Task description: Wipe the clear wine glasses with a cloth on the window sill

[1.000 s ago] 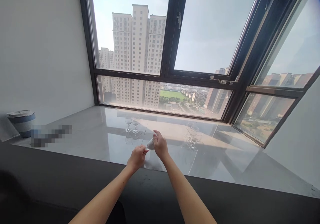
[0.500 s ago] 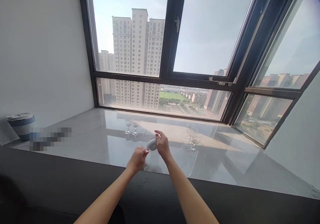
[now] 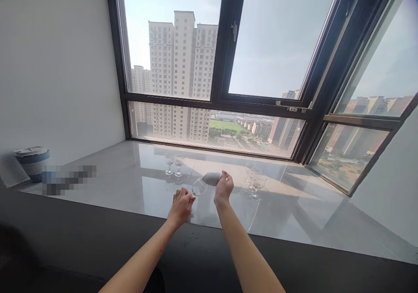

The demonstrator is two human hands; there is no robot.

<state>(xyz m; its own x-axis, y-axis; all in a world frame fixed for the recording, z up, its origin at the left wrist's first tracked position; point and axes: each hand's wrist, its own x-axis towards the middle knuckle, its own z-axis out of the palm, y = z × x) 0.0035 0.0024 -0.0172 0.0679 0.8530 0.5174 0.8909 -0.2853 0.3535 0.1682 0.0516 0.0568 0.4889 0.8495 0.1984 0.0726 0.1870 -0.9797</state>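
My left hand is closed around the stem end of a clear stemmed glass. The glass lies tilted on its side in the air, its bowl toward my right hand. A light grey cloth is bunched in my closed right hand. One end of it sticks out left, at the mouth of the glass; whether they touch I cannot tell. Behind my left hand, two stemmed glasses stand upright on the shiny grey sill. To the right stands another group of stemmed glasses, partly overlapping.
A blue and grey tub with a white lid sits at the far left, beside a blurred-out patch. Dark-framed windows rise behind the sill. The sill's front edge runs beneath my forearms.
My right hand has moved right, drawing the grey cloth out of the bowl of the glass. My left hand still grips the stem and has hardly moved.
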